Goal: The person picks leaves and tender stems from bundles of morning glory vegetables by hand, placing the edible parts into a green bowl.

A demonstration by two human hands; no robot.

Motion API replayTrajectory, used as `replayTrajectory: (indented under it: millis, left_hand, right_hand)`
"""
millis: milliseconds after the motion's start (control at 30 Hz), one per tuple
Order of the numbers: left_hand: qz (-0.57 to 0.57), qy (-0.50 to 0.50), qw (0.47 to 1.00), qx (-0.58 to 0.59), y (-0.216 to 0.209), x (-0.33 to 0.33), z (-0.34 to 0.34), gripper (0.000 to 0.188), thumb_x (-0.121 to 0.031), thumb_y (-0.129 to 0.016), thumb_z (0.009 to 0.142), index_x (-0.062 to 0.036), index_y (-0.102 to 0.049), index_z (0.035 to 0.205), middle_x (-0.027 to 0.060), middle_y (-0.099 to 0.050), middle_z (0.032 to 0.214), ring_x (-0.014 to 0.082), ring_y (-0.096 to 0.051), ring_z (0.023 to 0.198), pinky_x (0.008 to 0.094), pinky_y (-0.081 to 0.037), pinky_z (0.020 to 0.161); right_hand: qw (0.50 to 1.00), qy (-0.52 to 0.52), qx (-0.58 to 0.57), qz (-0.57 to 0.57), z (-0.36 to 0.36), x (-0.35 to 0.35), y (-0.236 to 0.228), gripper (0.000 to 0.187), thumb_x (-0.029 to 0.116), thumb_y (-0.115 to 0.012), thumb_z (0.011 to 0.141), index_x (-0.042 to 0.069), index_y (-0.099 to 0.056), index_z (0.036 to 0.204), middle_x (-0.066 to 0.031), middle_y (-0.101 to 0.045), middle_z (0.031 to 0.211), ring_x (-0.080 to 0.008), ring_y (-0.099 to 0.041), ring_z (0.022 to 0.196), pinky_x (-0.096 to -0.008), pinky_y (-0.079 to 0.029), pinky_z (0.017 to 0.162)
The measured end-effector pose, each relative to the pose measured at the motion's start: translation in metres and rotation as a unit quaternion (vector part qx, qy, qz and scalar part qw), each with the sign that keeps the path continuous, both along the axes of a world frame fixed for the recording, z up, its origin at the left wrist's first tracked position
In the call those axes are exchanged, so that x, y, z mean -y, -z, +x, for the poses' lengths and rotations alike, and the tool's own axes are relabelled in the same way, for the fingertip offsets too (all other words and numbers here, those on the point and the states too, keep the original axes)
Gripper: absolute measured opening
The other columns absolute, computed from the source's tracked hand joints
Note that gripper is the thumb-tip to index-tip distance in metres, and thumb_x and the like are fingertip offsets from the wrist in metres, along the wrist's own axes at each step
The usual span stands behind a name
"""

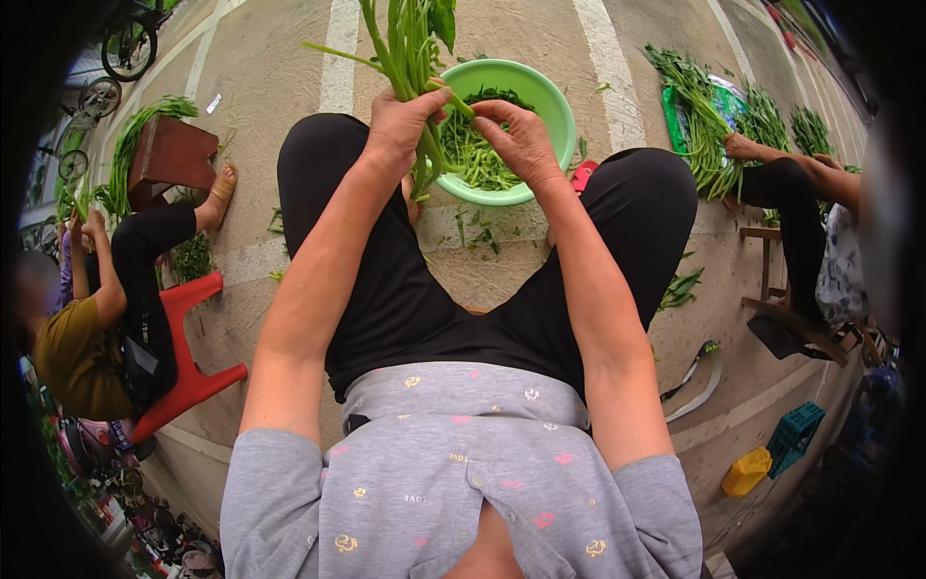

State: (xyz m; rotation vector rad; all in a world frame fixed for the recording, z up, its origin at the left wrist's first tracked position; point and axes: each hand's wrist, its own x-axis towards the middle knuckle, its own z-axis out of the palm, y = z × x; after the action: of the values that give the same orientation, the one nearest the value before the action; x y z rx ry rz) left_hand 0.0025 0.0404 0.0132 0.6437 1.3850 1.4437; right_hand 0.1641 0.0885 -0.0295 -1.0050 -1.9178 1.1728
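Note:
My left hand [400,121] is closed around a bunch of long-stemmed leafy greens [410,58], which look like water spinach. Its leafy tops point away from me, and the stem ends hang below the fist. A single thick green stem [457,102] juts from the bunch to the right. On that stem, the thumb and fingers of my right hand [521,145] are pinched. Just beneath both hands, a light green plastic basin [555,96] rests on the ground between my knees. Short pieces of greens [482,164] lie inside it.
At left, a person [82,338] sits on a red plastic stool [188,318], near a brown box [172,154] draped with greens. Another person's hand [743,148] at right grips greens [699,106]. Scraps [477,230] litter the ground. A yellow container [748,473] adjoins a teal crate [796,439].

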Motion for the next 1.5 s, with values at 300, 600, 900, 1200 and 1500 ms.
replayTrajectory:
  millis: [300, 600, 900, 1200, 1500]
  left_hand:
    - [0.006, 0.028, 0.999, -0.024, -0.003, 0.001, 0.003, 0.017, -0.012, -0.069, 0.076, -0.0039, -0.062, 0.090, 0.0008, -0.059, 0.072, 0.0089, -0.053, 0.059, 0.0219, -0.044, 0.053]
    - [-0.014, 0.039, 0.997, -0.058, 0.000, 0.001, 0.007, 0.017, -0.015, -0.070, 0.077, -0.0054, -0.061, 0.088, 0.0001, -0.058, 0.071, 0.0084, -0.052, 0.058, 0.0222, -0.043, 0.053]
    - [-0.001, -0.003, 0.998, -0.066, 0.002, -0.001, 0.007, 0.013, -0.013, -0.069, 0.078, -0.0053, -0.063, 0.087, 0.0004, -0.060, 0.076, 0.0082, -0.053, 0.061, 0.0216, -0.045, 0.056]
    - [-0.001, 0.081, 0.993, -0.081, 0.002, -0.001, 0.008, 0.016, -0.008, -0.068, 0.076, -0.0033, -0.064, 0.090, 0.0008, -0.061, 0.075, 0.0087, -0.054, 0.063, 0.0224, -0.044, 0.057]
    - [-0.002, 0.104, 0.990, -0.094, 0.005, -0.002, 0.010, 0.017, -0.010, -0.067, 0.077, -0.0036, -0.065, 0.092, 0.0011, -0.062, 0.079, 0.0092, -0.055, 0.068, 0.0225, -0.045, 0.062]
  right_hand:
    - [0.999, 0.040, 0.034, 0.010, 0.001, -0.002, -0.002, 0.018, 0.016, -0.057, 0.072, 0.005, -0.063, 0.086, -0.0100, -0.064, 0.080, -0.0249, -0.063, 0.072, -0.0332, -0.049, 0.070]
    - [0.955, 0.043, -0.076, -0.284, 0.006, -0.014, 0.012, 0.016, 0.014, -0.057, 0.069, -0.001, -0.062, 0.070, -0.0065, -0.059, 0.060, -0.0122, -0.054, 0.054, -0.0260, -0.043, 0.052]
    - [0.975, -0.061, -0.069, -0.200, 0.001, -0.005, 0.009, 0.017, 0.009, -0.063, 0.078, 0.000, -0.061, 0.091, -0.0043, -0.062, 0.079, -0.0099, -0.057, 0.073, -0.0238, -0.046, 0.066]
    - [0.953, -0.067, -0.175, -0.238, 0.000, -0.006, 0.003, 0.015, 0.009, -0.062, 0.081, 0.001, -0.059, 0.093, -0.0027, -0.060, 0.084, -0.0097, -0.056, 0.077, -0.0247, -0.047, 0.072]
    - [0.976, -0.041, -0.128, -0.172, -0.005, -0.005, -0.001, 0.015, 0.008, -0.064, 0.079, -0.001, -0.058, 0.089, -0.0064, -0.062, 0.078, -0.0108, -0.058, 0.072, -0.0248, -0.047, 0.066]
